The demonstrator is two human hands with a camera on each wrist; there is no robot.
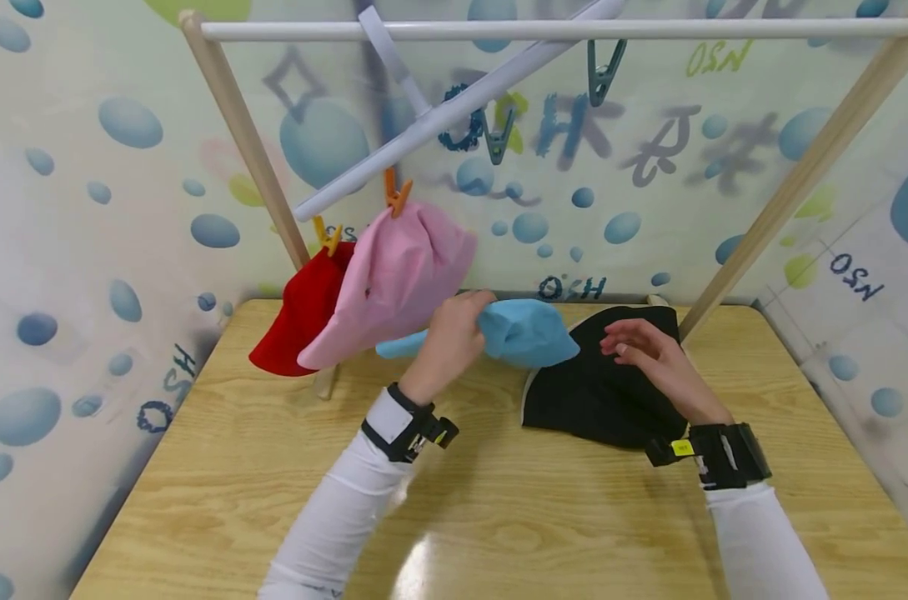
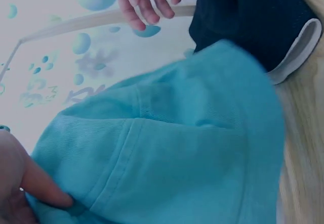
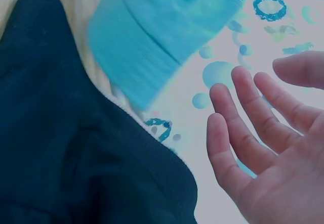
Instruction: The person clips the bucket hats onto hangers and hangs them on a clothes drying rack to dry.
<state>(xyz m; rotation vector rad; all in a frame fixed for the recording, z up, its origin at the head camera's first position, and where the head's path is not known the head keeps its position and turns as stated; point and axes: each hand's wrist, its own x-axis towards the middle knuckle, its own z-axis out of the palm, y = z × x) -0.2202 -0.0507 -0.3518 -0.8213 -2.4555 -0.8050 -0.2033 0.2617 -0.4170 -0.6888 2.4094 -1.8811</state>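
Observation:
My left hand (image 1: 454, 337) pinches a light blue bucket hat (image 1: 527, 333) and holds it above the table. In the left wrist view the thumb presses into the fabric of the blue hat (image 2: 172, 158) at the lower left. My right hand (image 1: 652, 358) is held over a black hat (image 1: 604, 392), its fingers relaxed and nothing in them. In the right wrist view the right hand (image 3: 273, 138) is spread beside the black hat (image 3: 101, 148). A pink hat (image 1: 408, 267) and a red hat (image 1: 307, 308) hang on the left from orange and yellow clips.
A tilted white hanger bar (image 1: 454, 108) hangs from the rack's white rod (image 1: 686, 29). Grey-green clips (image 1: 497, 137) hang on the bar and rod. Wooden posts (image 1: 806, 171) stand at both sides of the wooden table (image 1: 544, 517), with a patterned wall behind.

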